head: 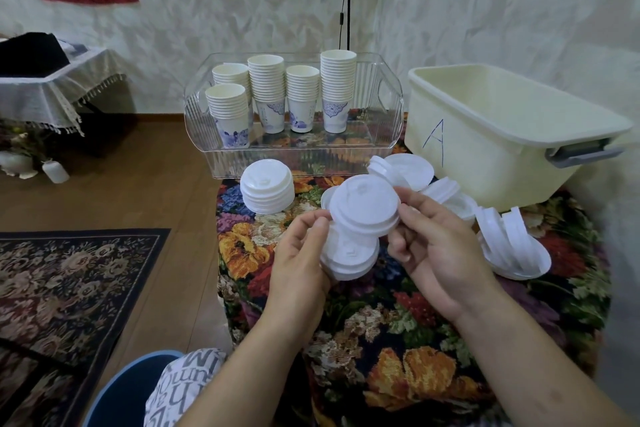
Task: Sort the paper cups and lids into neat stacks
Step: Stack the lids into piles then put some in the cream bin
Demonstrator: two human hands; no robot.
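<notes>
Above the flowered table cover, my left hand (301, 250) grips a small stack of white plastic lids (349, 258). My right hand (436, 243) pinches a second short stack of lids (363, 208) at its right edge, held tilted just above the first; my left fingertips touch its left edge. A neat pile of lids (266, 189) sits to the left on the table. Loose lids (412, 166) lie behind my hands, and more lean in a heap (512, 246) at the right. Several stacks of paper cups (337, 87) stand in a clear tray (388, 107).
A cream plastic bin marked "A" (485, 135) stands at the back right. The table cover (398, 340) ends at the left above a wooden floor (138, 191) and a dark patterned rug (69, 288). A draped side table (52, 87) sits far left.
</notes>
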